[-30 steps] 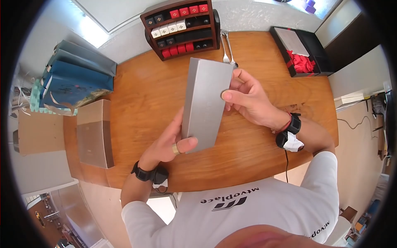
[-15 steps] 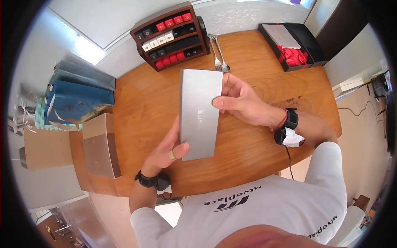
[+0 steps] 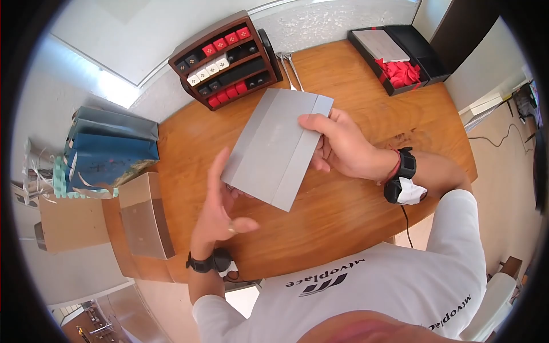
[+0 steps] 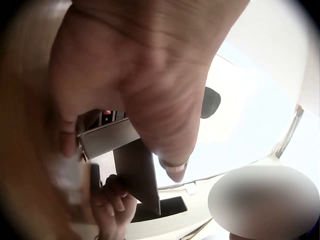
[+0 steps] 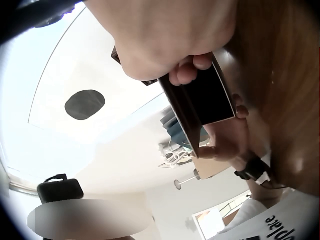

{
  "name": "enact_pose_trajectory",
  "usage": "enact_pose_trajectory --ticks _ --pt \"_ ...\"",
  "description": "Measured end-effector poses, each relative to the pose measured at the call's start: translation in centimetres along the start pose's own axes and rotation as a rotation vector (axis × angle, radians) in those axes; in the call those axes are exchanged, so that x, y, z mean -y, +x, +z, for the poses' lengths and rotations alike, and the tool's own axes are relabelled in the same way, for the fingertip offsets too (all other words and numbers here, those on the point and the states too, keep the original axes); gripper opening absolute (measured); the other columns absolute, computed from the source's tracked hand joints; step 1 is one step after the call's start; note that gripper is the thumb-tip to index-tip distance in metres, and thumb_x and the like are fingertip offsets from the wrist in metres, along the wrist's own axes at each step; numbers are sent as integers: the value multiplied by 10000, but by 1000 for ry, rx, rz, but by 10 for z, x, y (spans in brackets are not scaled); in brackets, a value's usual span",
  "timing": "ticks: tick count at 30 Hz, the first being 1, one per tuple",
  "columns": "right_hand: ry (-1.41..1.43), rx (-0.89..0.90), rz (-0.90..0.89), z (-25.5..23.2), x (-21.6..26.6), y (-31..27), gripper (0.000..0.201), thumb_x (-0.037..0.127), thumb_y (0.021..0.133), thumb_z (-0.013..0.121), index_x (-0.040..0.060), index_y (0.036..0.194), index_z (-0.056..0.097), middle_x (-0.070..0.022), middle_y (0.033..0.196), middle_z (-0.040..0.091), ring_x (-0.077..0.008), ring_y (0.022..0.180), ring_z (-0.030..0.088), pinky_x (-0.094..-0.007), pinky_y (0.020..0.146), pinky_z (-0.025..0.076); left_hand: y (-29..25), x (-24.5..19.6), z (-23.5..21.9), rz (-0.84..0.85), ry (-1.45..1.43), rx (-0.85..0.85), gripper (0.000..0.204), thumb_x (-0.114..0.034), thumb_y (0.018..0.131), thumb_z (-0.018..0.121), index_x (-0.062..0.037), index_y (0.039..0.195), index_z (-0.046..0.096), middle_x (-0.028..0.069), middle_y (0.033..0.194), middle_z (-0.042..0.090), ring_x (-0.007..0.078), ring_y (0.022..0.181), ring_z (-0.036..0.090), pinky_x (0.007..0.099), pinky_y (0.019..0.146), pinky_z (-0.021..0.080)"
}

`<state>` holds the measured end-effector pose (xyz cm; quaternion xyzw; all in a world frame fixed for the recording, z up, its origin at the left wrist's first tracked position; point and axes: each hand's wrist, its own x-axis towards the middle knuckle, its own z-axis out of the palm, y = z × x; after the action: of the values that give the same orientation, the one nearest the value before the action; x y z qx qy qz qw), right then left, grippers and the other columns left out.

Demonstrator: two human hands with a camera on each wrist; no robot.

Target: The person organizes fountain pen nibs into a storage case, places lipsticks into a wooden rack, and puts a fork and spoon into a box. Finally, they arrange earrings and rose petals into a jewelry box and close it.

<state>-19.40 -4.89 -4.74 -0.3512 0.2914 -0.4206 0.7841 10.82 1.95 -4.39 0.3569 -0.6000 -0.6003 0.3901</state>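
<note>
A flat silver-grey box [image 3: 266,146] is held up over the wooden table, its lid swung away from the body. Its dark inside [image 5: 212,97] shows in the right wrist view. My right hand [image 3: 355,146] pinches the lid's right edge, thumb on the outer face and fingertips behind. My left hand [image 3: 211,214] holds the lower left end, its fingers [image 5: 240,105] round the edge. The left thumb, with a ring, stands out apart from the box in the head view.
A wooden rack [image 3: 251,56] of small red, white and black boxes stands at the back, with slim metal cutlery [image 3: 293,71] beside it. An opened black box [image 3: 414,88] with red filling lies back right. Blue paper bags [image 3: 111,157] and a brown box [image 3: 148,228] stand left.
The box has tilted and its lid has come away from the body, led by the right hand. The left thumb has lifted off the face it pressed. The head view has shifted slightly.
</note>
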Motion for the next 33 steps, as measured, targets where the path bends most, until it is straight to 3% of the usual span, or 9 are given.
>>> enact_pose_trajectory --ticks 4,8,10,13,18,19,23,25,33 --pt "80 56 22 17 11 -12 323 281 1116 553 12 1277 630 -162 1030 768 -206 781 752 -301 500 555 -8 21 0 47 496 -89 836 -120 910 874 -57 1609 419 128 1567 504 256 1432 519 372 1122 476" --pt "101 249 31 37 28 -24 311 260 1122 570 7 1288 642 -150 1143 767 -194 866 750 -307 608 595 -5 13 -4 133 438 -228 463 -160 1051 732 -32 1464 566 88 1384 618 193 1270 579 324 1059 485" --pt "-352 321 -289 23 38 -20 254 194 1120 591 8 1279 654 -115 1177 752 -162 929 734 -297 700 602 -9 20 -18 -31 413 -391 274 -210 1151 575 -24 1340 646 22 1203 645 119 1100 555 287 968 486" --pt "-702 -36 -525 -15 51 11 127 115 1104 615 31 1162 691 -33 1013 763 -98 878 707 -244 705 546 -5 24 -28 -117 211 -473 377 -336 1171 546 3 1198 706 -40 1004 645 63 956 525 257 875 480" --pt "-1534 -276 -447 -57 62 82 282 273 1046 702 -9 1049 694 -162 889 760 -294 800 732 -395 715 561 7 12 -16 -199 147 -442 443 -362 1160 569 48 1182 735 -38 1033 725 34 929 586 241 829 502" --pt "-1612 -282 -353 -57 63 91 435 429 987 727 -6 988 713 -232 867 744 -424 833 727 -482 761 570 7 16 -13 -205 139 -450 443 -362 1160 569 48 1182 735 -38 1033 725 34 929 586 241 829 502" --pt "-1853 -269 -106 -41 61 122 532 537 922 717 6 917 751 -265 908 765 -476 930 744 -538 821 591 4 -2 -15 -288 519 -493 496 -426 1108 642 46 982 722 72 777 684 124 725 561 335 672 483" --pt "-1992 -322 -135 -52 55 135 496 487 944 682 -3 938 758 -292 971 761 -492 949 741 -560 851 590 -1 -7 -20 -464 779 -436 520 -438 1085 676 45 892 695 102 679 632 144 644 509 361 612 451" --pt "-2262 -116 -139 -96 72 73 237 228 1042 570 8 1052 659 -288 985 696 -541 957 643 -579 837 527 -8 14 -33 -241 845 -448 553 -440 1075 675 61 842 656 144 622 508 234 593 410 404 567 382"
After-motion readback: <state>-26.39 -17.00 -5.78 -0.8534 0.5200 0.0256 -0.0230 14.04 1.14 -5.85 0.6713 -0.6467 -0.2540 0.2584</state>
